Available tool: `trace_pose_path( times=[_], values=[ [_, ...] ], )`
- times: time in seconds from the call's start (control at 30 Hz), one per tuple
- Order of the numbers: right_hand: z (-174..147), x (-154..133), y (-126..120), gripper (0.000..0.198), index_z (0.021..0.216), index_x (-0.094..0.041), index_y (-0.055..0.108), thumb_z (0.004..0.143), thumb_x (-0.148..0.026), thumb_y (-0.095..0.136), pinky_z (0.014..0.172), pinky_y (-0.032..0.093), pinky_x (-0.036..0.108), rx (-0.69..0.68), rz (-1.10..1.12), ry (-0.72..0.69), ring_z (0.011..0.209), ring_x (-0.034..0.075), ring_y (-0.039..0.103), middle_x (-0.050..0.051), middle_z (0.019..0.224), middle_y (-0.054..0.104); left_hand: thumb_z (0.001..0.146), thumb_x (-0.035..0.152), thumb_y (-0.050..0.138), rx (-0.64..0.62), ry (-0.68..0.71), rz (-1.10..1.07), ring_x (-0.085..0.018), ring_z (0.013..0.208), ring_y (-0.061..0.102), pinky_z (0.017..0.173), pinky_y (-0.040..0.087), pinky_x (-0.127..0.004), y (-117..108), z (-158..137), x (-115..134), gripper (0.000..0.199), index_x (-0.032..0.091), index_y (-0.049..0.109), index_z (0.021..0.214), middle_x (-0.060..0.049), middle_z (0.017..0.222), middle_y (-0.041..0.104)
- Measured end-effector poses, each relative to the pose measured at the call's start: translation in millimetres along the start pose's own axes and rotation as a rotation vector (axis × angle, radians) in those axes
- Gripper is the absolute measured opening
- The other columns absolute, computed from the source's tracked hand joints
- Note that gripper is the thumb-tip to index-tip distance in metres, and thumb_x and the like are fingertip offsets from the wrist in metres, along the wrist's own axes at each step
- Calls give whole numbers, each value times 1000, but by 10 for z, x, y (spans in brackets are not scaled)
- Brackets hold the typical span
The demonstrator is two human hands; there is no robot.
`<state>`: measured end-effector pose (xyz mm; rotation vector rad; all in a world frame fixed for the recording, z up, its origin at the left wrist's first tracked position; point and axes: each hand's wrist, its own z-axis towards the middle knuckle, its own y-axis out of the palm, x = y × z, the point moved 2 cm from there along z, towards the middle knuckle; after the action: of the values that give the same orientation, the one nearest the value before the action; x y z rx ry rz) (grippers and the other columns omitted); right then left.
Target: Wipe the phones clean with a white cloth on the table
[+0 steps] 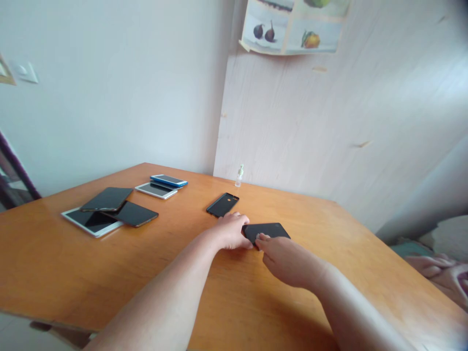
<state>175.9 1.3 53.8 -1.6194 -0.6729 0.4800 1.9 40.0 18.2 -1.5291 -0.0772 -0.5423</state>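
Observation:
A dark phone (268, 229) lies flat on the wooden table in front of me. My left hand (234, 230) holds its left end, thumb on the near side and fingers on the far side. My right hand (280, 253) is closed, its fingertips pressed down on the phone's upper surface. A small whitish piece of material (258, 237) shows at those fingertips; most of it is hidden. Just beyond my left hand, a black phone case (223, 204) lies with its hollow inside up and a camera hole at the far end.
A small clear spray bottle (239, 176) stands near the table's back edge. On the left, dark tablets (107, 199) overlap a white-framed tablet (93, 228). Behind them, a blue-edged phone (168, 181) rests over a white device (155, 190). Walls border the table (146, 273) at the back.

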Motion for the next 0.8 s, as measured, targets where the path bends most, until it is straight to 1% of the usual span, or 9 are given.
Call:
trace_pose_path(
  times=[0.07, 0.1, 0.23, 0.3, 0.37, 0.5, 0.6, 0.67, 0.8],
  values=[
    [-13, -43, -19, 35, 112, -13, 63, 89, -14, 37, 81, 44, 29, 6, 22, -50, 98, 23, 65, 16, 117, 65, 56, 62, 73, -6, -4, 5, -29, 113, 53, 89, 47, -35, -9, -3, 6, 68, 30, 56, 114, -3, 119, 58],
    [-2, 2, -19, 35, 111, -13, 64, 89, -14, 37, 81, 44, 30, -7, 10, -23, 98, 23, 65, 16, 114, 66, 57, 62, 73, -12, -7, 7, -29, 114, 53, 89, 47, -35, -14, -5, 10, 68, 30, 56, 114, -3, 120, 58],
    [77, 378, 17, 34, 100, -11, 68, 90, -15, 36, 74, 46, 33, -100, -76, 266, 92, 27, 66, 19, 102, 70, 59, 58, 72, -24, -7, 14, -29, 116, 52, 90, 46, -35, -31, -16, 22, 65, 30, 55, 115, -3, 123, 56],
    [93, 452, 35, 34, 97, -11, 69, 90, -17, 36, 73, 46, 34, -112, -73, 336, 91, 28, 67, 19, 101, 70, 59, 56, 72, -21, 4, 13, -29, 115, 53, 89, 46, -36, -31, -19, 25, 63, 30, 56, 114, -3, 121, 57],
    [89, 355, 45, 34, 102, -11, 67, 89, -17, 37, 75, 46, 34, -77, -50, 266, 93, 28, 67, 19, 103, 70, 59, 53, 73, -12, 12, 4, -28, 113, 54, 89, 47, -35, -28, -21, 26, 62, 30, 56, 113, -3, 120, 57],
    [52, -22, 52, 39, 119, -12, 61, 88, -15, 37, 88, 44, 33, 46, 43, -47, 106, 26, 62, 17, 124, 62, 56, 56, 74, 4, -2, -2, -28, 113, 54, 89, 47, -34, -33, -25, 29, 65, 29, 55, 112, -3, 121, 58],
    [71, -7, 65, 39, 117, -14, 62, 88, -14, 35, 91, 43, 31, 80, 80, -118, 109, 24, 61, 15, 127, 61, 58, 57, 72, -1, -6, -1, -28, 116, 53, 90, 46, -34, -35, -28, 34, 67, 28, 53, 115, -4, 124, 57],
    [114, 191, 89, 36, 110, -13, 64, 88, -14, 35, 87, 44, 32, 57, 52, -20, 105, 25, 63, 16, 120, 65, 59, 54, 72, -5, -3, 0, -28, 117, 52, 91, 46, -34, -26, -24, 32, 67, 28, 52, 117, -4, 125, 57],
    [184, 551, 145, 32, 101, -11, 66, 89, -16, 36, 80, 46, 35, -10, -5, 303, 95, 28, 66, 19, 104, 70, 59, 52, 71, 1, 3, 4, -28, 117, 52, 92, 46, -35, 7, -9, 22, 69, 27, 51, 120, -5, 127, 56]
  ],
)
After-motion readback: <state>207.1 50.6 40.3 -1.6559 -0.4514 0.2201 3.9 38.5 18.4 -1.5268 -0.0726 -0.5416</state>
